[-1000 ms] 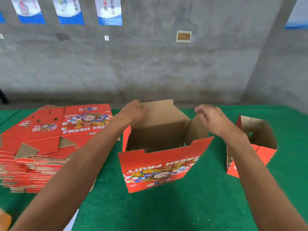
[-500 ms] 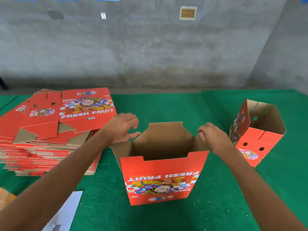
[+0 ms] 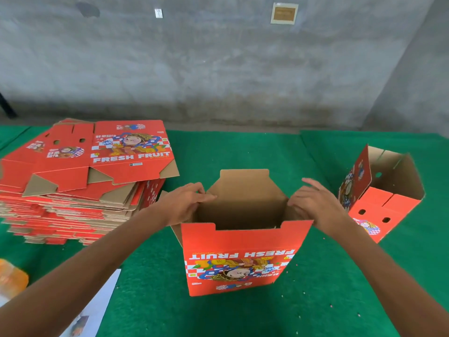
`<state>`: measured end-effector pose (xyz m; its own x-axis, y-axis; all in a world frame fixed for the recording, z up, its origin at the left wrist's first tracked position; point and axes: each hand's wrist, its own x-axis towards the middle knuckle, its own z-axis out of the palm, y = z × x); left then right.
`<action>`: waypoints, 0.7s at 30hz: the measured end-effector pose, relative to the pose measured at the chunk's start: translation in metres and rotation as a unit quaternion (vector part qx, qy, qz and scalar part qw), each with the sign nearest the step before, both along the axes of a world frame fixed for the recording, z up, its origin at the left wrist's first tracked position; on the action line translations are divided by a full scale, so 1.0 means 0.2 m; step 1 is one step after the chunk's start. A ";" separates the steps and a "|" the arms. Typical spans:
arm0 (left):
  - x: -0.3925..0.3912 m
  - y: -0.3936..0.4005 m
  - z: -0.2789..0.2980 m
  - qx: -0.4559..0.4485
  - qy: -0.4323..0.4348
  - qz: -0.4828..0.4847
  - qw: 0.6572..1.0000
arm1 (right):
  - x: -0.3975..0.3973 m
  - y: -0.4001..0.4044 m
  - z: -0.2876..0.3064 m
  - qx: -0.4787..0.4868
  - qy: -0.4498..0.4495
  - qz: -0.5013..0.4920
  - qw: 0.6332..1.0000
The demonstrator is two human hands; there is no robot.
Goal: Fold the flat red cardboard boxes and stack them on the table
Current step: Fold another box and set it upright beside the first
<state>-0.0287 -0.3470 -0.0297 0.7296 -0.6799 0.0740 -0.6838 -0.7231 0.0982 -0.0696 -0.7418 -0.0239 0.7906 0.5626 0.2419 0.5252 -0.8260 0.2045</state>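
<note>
An opened red "FRESH FRUIT" box (image 3: 243,259) stands upright on the green table (image 3: 243,152), its top open and its brown back flap raised. My left hand (image 3: 184,205) is at the box's left top edge, fingers curled over the left side flap. At the right top edge, my right hand (image 3: 315,205) grips the right side flap, index finger lifted. A tall stack of flat red boxes (image 3: 80,176) lies at the left. Another opened box (image 3: 384,198) lies tipped on its side at the right.
A white sheet of paper (image 3: 97,305) and an orange item (image 3: 12,278) lie at the near left edge. A grey concrete wall (image 3: 218,69) rises behind the table. Green table surface shows in front of the box and between the boxes.
The box has come down from a tilted hold to stand upright on the table. Both hands moved to its side flaps, and the view tipped downward.
</note>
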 end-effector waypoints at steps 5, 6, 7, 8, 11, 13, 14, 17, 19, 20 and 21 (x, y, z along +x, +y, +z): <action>-0.06 0.09 0.03 -0.108 0.212 0.088 0.967 | -0.10 -0.08 0.00 0.076 0.105 0.040 0.991; -0.07 0.13 0.03 -0.187 0.288 0.118 0.932 | -0.13 -0.09 -0.01 0.068 0.116 0.024 0.991; -0.08 0.17 0.03 -0.246 0.348 0.137 0.894 | -0.15 -0.10 0.00 0.067 0.132 0.007 0.989; -0.10 0.20 0.01 -0.278 0.371 0.139 0.875 | -0.16 -0.11 0.01 0.079 0.147 -0.006 0.986; -0.16 0.24 -0.06 -0.328 0.369 0.116 0.862 | -0.19 -0.10 0.03 0.146 0.179 -0.023 0.973; -0.19 0.24 -0.11 -0.336 0.334 0.109 0.874 | -0.21 -0.09 0.05 0.169 0.187 -0.041 0.967; -0.21 0.24 -0.13 -0.323 0.302 0.104 0.891 | -0.21 -0.08 0.05 0.182 0.191 -0.048 0.963; -0.23 0.24 -0.18 -0.301 0.213 0.096 0.925 | -0.21 -0.10 0.01 0.247 0.186 -0.062 0.949; -0.22 0.22 -0.19 -0.296 0.176 0.106 0.933 | -0.21 -0.11 -0.01 0.267 0.182 -0.070 0.944; -0.22 0.19 -0.19 -0.290 0.161 0.122 0.936 | -0.21 -0.10 -0.02 0.277 0.180 -0.071 0.941; -0.21 0.16 -0.19 -0.283 0.147 0.147 0.936 | -0.21 -0.10 -0.02 0.283 0.176 -0.070 0.940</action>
<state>-0.0706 -0.3153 -0.0674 0.9243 -0.3591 0.1294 -0.3473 -0.6507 0.6753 -0.1117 -0.7612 -0.0284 0.9344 0.3068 0.1810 0.3562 -0.8159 -0.4554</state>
